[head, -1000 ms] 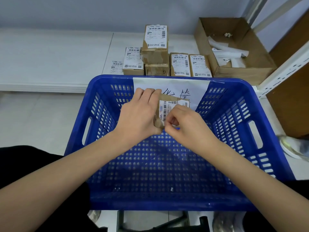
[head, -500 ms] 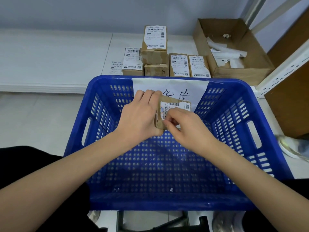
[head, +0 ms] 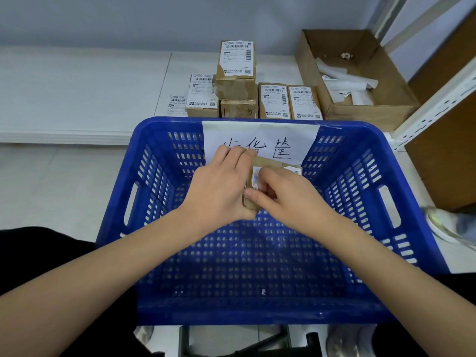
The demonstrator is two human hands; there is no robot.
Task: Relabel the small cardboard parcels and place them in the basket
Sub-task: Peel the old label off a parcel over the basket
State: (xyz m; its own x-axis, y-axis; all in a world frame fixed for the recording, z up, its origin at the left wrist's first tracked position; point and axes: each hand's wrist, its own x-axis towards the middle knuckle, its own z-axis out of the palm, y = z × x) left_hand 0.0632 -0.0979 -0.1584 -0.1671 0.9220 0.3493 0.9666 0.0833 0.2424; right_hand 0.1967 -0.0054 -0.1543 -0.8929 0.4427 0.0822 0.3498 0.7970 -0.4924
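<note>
My left hand point(head: 219, 184) grips a small cardboard parcel point(head: 268, 163) from its left side, holding it above the blue plastic basket point(head: 386, 228). My right hand point(head: 286, 194) covers the parcel's front, and its fingertips pinch the white label point(head: 256, 177) near the left edge. Most of the label is hidden under my right hand. Nothing lies inside the basket. Several more labelled parcels point(head: 273, 101) stand in a group on the white surface behind the basket, one stacked on top of another point(head: 235, 63).
An open cardboard box point(head: 381, 109) holding peeled white paper strips sits at the back right. A white paper sign point(head: 260, 135) with handwriting hangs on the basket's far wall. A white metal shelf post point(head: 438, 99) and brown panel stand at the right.
My right hand has slid up and left across the parcel's label, covering more of it. My left hand keeps hold of the parcel, which has barely moved.
</note>
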